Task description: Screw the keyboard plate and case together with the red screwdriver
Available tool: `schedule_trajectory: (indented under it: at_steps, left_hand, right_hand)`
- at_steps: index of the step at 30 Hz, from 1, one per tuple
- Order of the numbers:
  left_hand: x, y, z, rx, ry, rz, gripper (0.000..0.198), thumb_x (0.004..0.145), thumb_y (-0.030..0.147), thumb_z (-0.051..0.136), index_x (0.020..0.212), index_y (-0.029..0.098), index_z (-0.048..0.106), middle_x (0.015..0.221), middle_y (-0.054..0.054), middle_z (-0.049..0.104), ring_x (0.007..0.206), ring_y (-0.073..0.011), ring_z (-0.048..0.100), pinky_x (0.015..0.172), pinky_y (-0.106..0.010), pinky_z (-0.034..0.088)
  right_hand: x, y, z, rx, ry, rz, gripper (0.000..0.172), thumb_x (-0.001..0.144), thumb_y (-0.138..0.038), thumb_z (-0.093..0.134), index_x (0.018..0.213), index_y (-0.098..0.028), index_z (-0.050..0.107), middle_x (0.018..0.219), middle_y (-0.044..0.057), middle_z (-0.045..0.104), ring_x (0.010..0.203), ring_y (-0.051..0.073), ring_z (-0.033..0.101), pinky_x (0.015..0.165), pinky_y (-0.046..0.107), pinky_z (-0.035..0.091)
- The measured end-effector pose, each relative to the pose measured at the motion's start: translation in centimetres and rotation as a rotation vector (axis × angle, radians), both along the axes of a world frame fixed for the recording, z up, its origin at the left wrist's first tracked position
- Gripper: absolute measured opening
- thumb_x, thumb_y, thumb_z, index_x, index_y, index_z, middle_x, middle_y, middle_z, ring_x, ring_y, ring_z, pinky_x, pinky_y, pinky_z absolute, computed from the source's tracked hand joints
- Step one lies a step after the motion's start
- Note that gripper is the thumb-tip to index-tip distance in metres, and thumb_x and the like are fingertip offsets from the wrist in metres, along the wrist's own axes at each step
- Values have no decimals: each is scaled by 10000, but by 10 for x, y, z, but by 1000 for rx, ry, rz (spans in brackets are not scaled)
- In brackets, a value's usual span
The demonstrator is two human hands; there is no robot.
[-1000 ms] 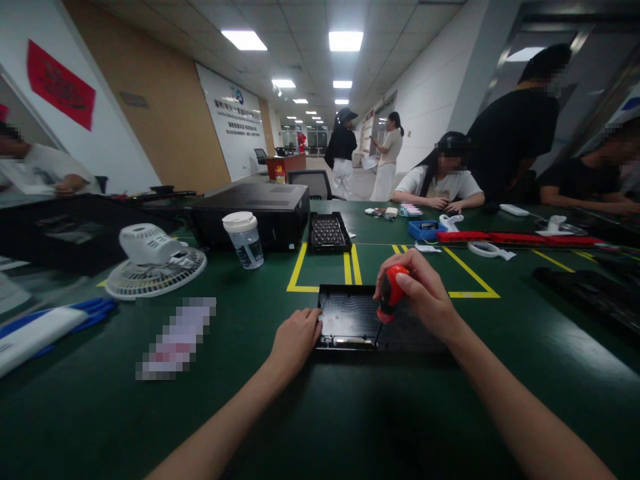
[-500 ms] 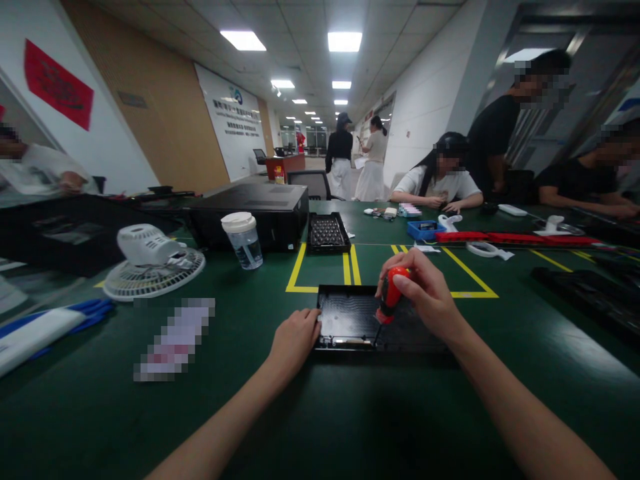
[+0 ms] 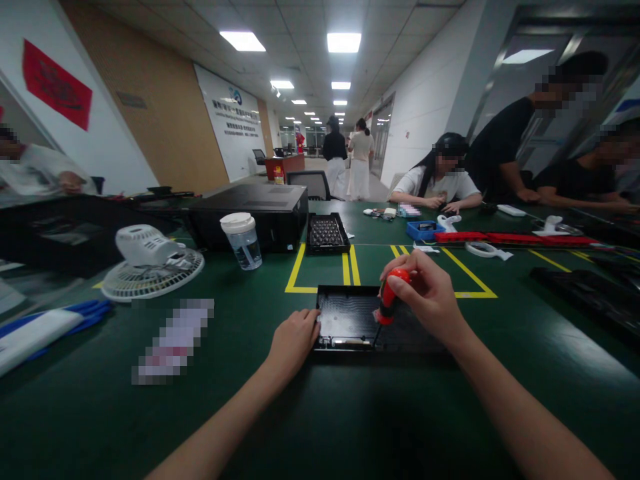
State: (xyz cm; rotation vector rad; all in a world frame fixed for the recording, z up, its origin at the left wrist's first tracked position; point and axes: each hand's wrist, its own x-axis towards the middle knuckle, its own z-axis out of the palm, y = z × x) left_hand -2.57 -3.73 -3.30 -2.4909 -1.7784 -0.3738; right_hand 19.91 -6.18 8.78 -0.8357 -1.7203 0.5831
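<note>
A shallow black plastic panel [image 3: 345,313] with raised edges lies flat on the green table before me. My left hand [image 3: 296,337] is closed on its left edge, the fingertips just over the rim. In my right hand [image 3: 425,293] is a red and black screwdriver [image 3: 397,281], gripped by its handle and tilted slightly. Its thin shaft points down to the near side of the panel, beside a light metallic strip [image 3: 353,343]. The exact contact of the tip is too small to make out. My right hand and forearm hide part of the panel's right side.
A black tray of screws or small parts [image 3: 327,233] stands beyond the panel, near a lidded plastic cup [image 3: 243,241] and a large black case [image 3: 250,207]. To the left lies a white fan [image 3: 153,263]. A blue box [image 3: 425,230] is further right. Other people sit across the table.
My right hand has turned slightly around the screwdriver handle, whose shaft stays at about the same place. My left hand is still. A standing person at right leans further over.
</note>
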Motion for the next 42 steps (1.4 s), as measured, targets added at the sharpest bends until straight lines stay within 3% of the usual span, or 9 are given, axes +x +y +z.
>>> schedule_trajectory:
  at_steps: [24, 42]
  left_hand:
    - [2, 0, 2, -38, -21, 10, 304, 887, 300, 334, 1122, 238, 517, 1043, -44, 598, 933, -168, 557, 746, -274, 465]
    - [1, 1, 0, -35, -36, 5, 308, 887, 303, 338, 1126, 232, 518, 1042, -48, 598, 923, -166, 561, 739, -269, 466]
  right_hand:
    - [-6, -1, -4, 183, -111, -325, 184, 736, -257, 635, 700, -181, 472, 730, 17, 561, 586, 112, 543, 497, 230, 494]
    - [-11, -3, -13, 441, -239, -606, 208, 745, -295, 632, 699, -194, 456, 583, -15, 498, 499, 107, 467, 489, 250, 409]
